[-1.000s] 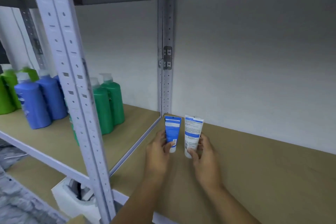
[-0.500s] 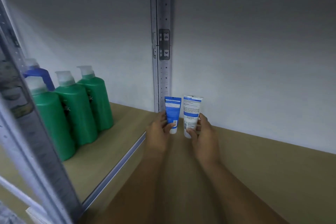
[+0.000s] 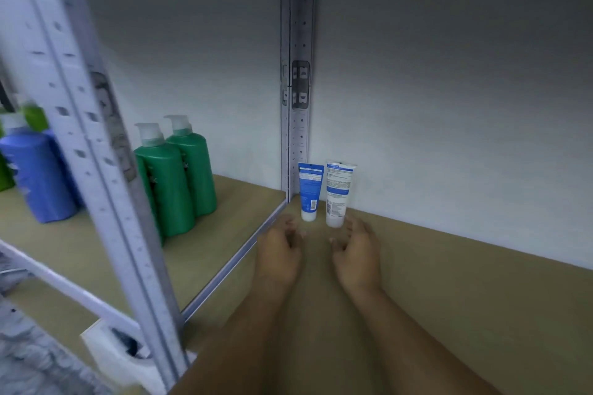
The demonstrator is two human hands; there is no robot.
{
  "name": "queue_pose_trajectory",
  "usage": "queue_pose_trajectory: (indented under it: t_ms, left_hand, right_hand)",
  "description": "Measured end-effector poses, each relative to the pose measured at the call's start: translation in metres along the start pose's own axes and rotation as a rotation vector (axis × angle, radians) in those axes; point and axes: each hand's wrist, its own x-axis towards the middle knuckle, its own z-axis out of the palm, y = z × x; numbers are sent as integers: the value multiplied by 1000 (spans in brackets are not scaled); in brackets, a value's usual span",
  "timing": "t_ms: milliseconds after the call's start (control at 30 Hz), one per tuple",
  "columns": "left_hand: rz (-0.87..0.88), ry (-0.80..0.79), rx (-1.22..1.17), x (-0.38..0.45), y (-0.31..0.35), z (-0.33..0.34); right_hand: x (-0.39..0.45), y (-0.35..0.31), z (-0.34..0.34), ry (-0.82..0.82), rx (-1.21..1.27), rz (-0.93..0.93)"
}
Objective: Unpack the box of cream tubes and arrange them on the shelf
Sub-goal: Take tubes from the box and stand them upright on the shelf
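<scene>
A blue cream tube (image 3: 310, 192) and a white cream tube (image 3: 337, 194) stand cap-down side by side at the back left corner of the brown shelf board (image 3: 449, 282), against the white wall. My left hand (image 3: 279, 250) hovers just in front of the blue tube, fingers loosely curled, holding nothing. Just short of the white tube is my right hand (image 3: 356, 252), likewise relaxed and empty. Neither hand touches a tube.
A grey shelf upright (image 3: 296, 80) stands at the back corner beside the tubes. Another perforated upright (image 3: 90, 138) rises close at the front left. Green pump bottles (image 3: 178, 176) and blue bottles (image 3: 38, 176) fill the neighbouring shelf on the left.
Both hands have let go of the tubes and drawn back towards me. The two tubes now stand on their own at the back of the shelf.
</scene>
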Motion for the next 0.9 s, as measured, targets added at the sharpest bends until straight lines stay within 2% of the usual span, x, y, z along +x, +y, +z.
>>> queue_pose_trajectory:
  t_ms: [233,400,467,667,900]
  left_hand:
    - [-28,-43,194,-93,-4,-63]
    - [69,28,204,-173,-11,-129]
    - [55,58,228,-203,-25,-158]
    - [-225,99,325,-284,-120,-226]
    - [-666,42,469,-374,-260,-255]
  right_hand:
    - [-88,-36,-15,-154,-35,-40]
    - [-174,-72,-12,-217,12,-149]
    - [-210,-85,-5,-239,54,-212]
    - [-302,-92,55,-477,52,-275]
    - [-383,-46,162,-896,-114,-217]
